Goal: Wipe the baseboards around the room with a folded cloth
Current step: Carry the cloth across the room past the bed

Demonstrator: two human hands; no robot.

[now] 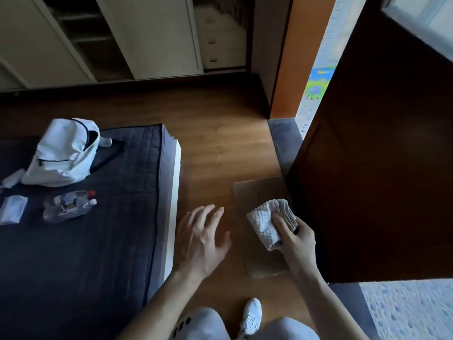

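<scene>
Head view: right hand point(297, 238) grips folded cloth point(267, 223), left hand point(202, 239) relaxed; press cloth flat along baseboard.

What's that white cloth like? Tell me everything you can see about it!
The cloth is white with a bumpy, waffle-like weave, and looks soft like a small towel. It is folded into a thick pad, with stacked layers showing along its right edge. The right hand holds it, fingers curled round it, beside the dark wooden door and above a flat brown sheet on the floor. The left hand is not touching it.
</scene>
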